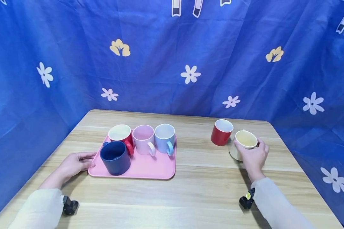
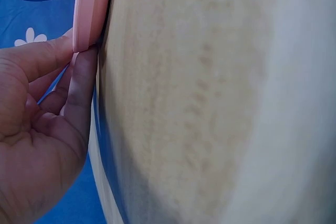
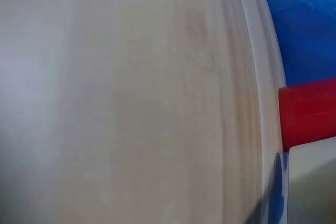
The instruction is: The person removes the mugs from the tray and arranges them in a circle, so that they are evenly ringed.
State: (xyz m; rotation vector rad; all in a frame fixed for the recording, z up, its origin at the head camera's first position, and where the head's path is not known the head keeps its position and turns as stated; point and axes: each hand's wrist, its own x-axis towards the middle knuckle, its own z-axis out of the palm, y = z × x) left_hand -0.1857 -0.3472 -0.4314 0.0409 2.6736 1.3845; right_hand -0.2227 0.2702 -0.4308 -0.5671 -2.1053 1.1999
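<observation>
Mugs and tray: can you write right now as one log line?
left hand: grips pink tray | right hand: grips cream mug | on tray: four mugs | beside cream mug: red mug

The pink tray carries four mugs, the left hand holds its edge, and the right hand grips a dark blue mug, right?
The colour is wrong: the head view shows the right hand gripping a cream mug. The rest is right.

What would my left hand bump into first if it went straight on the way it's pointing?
The pink tray, whose edge your left hand is touching. Just past that rim, the dark blue mug looks next in line, though depth is hard to judge.
</observation>
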